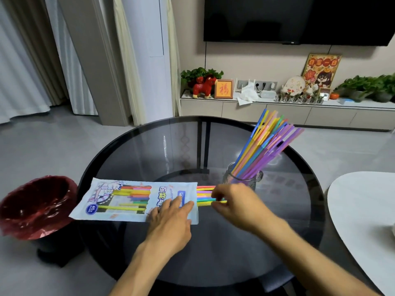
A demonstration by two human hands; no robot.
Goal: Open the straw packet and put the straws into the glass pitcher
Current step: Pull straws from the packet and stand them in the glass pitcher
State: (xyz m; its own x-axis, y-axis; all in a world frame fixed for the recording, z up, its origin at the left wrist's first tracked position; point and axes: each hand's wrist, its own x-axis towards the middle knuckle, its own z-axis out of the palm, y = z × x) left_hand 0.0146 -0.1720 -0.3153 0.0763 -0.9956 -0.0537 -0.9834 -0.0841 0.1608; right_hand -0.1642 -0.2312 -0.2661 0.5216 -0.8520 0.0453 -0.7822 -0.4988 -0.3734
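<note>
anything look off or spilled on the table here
Nothing stands out. The straw packet lies flat on the glass table, no straws are loose, and those in the glass pitcher just lean to one side.

One packet point(136, 199); one pitcher point(241, 178); two hands point(171, 218)

Straw point(205, 194) ends lying hidden under right hand point(232, 202); packet point(132, 199) corner under left hand point(171, 218); white table point(363, 210) running off frame.
</note>
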